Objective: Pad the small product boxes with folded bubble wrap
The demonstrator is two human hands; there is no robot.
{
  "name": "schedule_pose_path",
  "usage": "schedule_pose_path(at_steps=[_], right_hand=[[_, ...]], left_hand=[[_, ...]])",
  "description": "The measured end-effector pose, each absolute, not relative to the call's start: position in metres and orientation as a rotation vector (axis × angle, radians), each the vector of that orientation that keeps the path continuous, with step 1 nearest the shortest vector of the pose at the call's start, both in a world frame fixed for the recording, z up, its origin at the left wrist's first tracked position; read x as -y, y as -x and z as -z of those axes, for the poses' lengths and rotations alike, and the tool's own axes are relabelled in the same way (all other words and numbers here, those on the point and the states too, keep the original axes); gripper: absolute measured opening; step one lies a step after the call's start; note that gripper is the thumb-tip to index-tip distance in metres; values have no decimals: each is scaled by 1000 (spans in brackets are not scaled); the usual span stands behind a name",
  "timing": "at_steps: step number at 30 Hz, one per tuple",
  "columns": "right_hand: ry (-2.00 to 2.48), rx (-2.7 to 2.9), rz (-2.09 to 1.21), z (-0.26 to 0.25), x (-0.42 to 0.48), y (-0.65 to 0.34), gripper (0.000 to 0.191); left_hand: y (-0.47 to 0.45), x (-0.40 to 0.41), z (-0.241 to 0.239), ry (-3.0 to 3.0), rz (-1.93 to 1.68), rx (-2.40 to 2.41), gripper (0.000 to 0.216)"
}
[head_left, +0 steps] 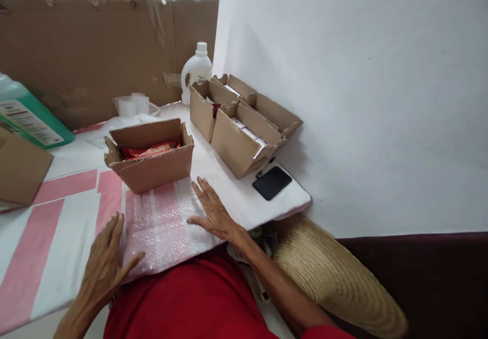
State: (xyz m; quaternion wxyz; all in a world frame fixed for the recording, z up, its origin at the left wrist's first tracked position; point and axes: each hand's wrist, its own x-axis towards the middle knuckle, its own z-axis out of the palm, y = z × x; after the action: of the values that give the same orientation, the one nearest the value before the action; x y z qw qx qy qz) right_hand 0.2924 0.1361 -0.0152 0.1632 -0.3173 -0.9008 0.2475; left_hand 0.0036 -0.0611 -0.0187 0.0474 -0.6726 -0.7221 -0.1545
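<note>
Plastic bubble wrap (158,235): left hand (102,260), right hand (216,218) touching edges, thumbs (130,267) splayed.

Bubble wrap (163,227) partly hidden by hands (103,257) (214,216); green jug (40,110) cut off at left edge, label (30,121) print illegible.

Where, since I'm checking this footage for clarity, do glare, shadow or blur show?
Head view: small glints dot the bubble wrap; head view: a soft shadow falls on the wall beside the boxes; head view: the bottle has label print too soft to read; head view: left hand and right hand show little blur.
</note>
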Motion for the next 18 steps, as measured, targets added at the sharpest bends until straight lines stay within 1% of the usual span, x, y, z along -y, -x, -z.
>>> schedule_pose_path(at_steps=[2, 3, 4, 5, 7, 9, 12, 15, 18], right_hand=[[707, 2745, -687, 15, -131, -315, 118], [622, 2837, -678, 17, -128, -326, 122], [559, 2914, -664, 19, -124, -335, 121], [516, 2970, -641, 23, -121, -343, 117], [492, 3018, -578, 29, -115, -353, 101], [504, 3014, -543, 34, -111, -358, 86], [514, 2965, -565, 37, -107, -362, 73], [510, 2830, -618, 40, -104, -363, 55], [552, 2582, -666, 44, -101, -358, 36]], left_hand=[[-13, 69, 17, 2212, 389, 2017, 105], [-17, 72, 18, 2274, 352, 1930, 107], [-20, 74, 19, 2312, 324, 1866, 104], [-22, 77, 21, 2334, 308, 1825, 96], [-22, 83, 25, 2346, 312, 1800, 79], [-20, 90, 28, 2370, 346, 1788, 77], [-16, 99, 29, 2401, 449, 1795, 73], [-12, 100, 25, 2383, 609, 1867, 58], [-9, 93, 20, 2387, 767, 1974, 43]])
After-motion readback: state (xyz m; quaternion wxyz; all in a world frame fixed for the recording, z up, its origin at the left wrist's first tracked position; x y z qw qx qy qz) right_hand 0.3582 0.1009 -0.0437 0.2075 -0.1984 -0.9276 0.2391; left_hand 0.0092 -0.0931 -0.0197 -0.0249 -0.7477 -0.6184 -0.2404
